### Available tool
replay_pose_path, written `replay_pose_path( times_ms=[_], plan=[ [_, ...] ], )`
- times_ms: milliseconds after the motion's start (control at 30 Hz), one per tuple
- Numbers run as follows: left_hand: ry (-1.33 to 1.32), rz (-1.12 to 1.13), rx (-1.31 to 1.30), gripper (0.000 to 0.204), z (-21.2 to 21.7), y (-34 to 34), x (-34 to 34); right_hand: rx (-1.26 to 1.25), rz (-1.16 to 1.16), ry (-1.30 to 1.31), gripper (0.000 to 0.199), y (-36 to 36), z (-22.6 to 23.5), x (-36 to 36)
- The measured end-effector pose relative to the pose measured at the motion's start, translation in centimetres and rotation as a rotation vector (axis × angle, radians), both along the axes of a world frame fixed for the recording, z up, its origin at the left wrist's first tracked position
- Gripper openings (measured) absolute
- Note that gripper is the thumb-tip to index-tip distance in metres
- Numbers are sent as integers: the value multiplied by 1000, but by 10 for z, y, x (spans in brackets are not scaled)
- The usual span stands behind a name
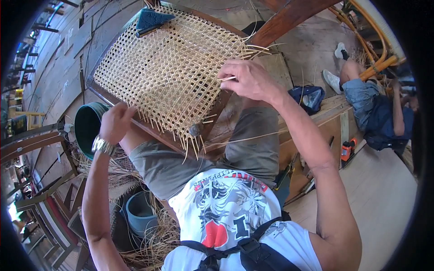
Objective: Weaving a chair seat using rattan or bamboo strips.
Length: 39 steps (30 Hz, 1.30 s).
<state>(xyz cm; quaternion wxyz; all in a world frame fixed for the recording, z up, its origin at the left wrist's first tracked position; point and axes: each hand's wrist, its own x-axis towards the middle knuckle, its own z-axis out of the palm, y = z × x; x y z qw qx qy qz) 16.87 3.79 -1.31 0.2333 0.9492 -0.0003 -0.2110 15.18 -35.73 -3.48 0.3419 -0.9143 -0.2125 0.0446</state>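
Observation:
A wooden chair seat frame (149, 131) lies across my lap with a woven cane panel (162, 63) in it. Loose cane ends stick out along its near edge and at the far right corner. My right hand (246, 80) is closed at the panel's right side, pinching a thin cane strand (227, 79) between thumb and fingers. At the left near edge of the frame is my left hand (118, 121), its fingers curled together against the rim; what they hold is hidden. A dark round lump (195, 130) sits at the near corner. A folded blue cloth (153, 20) rests on the far end.
A dark green bucket (88, 124) stands left of the frame, a blue-grey bucket (141, 214) nearer me. Cane scraps (158, 244) lie around them. An orange tape measure (347, 149) and a dark blue bag (307, 97) are at right. Another person (375, 108) sits far right.

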Motion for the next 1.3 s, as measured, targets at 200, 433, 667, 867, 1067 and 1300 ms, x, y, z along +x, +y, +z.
replay_pose_path(
  times_ms=[200, 433, 667, 867, 1067, 1300],
  plan=[
    [159, 80, -394, 29, -21, -22, -27, 58, -37, 34, 27, 4, -1, 10],
    [90, -171, -350, 32, -9, -145, -3, 376, -84, 178, 37, -18, 8, 18],
    [-270, -540, -230, 39, -20, -190, 13, 598, -234, 518, 40, -40, 3, 6],
    [-416, -611, -301, 24, -46, -185, 14, 1362, -214, 616, 20, -44, -23, -13],
    [-488, -573, -337, 21, -48, -193, 18, 1344, -241, 515, 22, -40, -34, -6],
    [438, -622, -769, 32, 20, -180, -9, 1133, -270, 497, 23, -20, -26, 12]
  ],
)
